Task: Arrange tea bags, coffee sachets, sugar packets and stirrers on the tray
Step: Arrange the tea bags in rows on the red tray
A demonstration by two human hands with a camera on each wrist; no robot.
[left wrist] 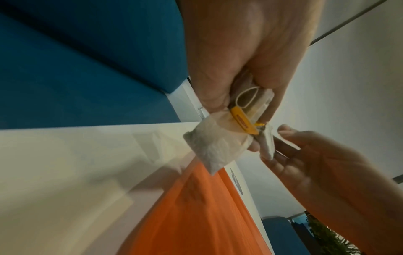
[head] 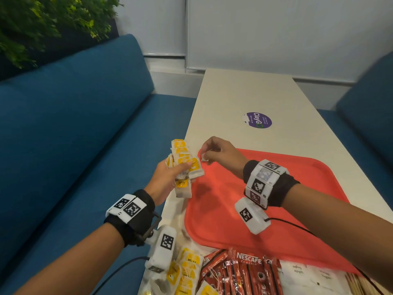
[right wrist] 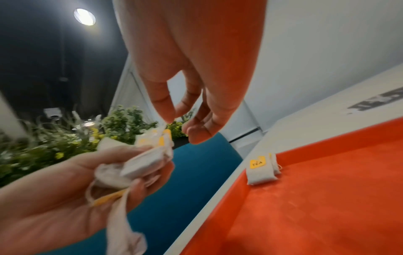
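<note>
My left hand (head: 182, 167) grips a bunch of tea bags (head: 184, 158) with yellow tags, held just left of the red tray's (head: 276, 209) far-left corner. The left wrist view shows the bunch (left wrist: 213, 146) squeezed between the thumb and fingers of my left hand (left wrist: 240, 112). My right hand (head: 205, 151) reaches in from the right. Its thumb and forefinger pinch the edge of one tea bag (right wrist: 157, 138) at the top of the bunch. Two tea bags (right wrist: 259, 172) lie in the corner of the tray (right wrist: 327, 189).
At the near table edge lie loose tea bags (head: 187, 271), red Nescafe sachets (head: 240, 271), white sugar packets (head: 302, 273) and wooden stirrers (head: 357, 284). The white table (head: 244, 99) bears a purple sticker (head: 257, 120). Blue sofas (head: 85, 124) flank it.
</note>
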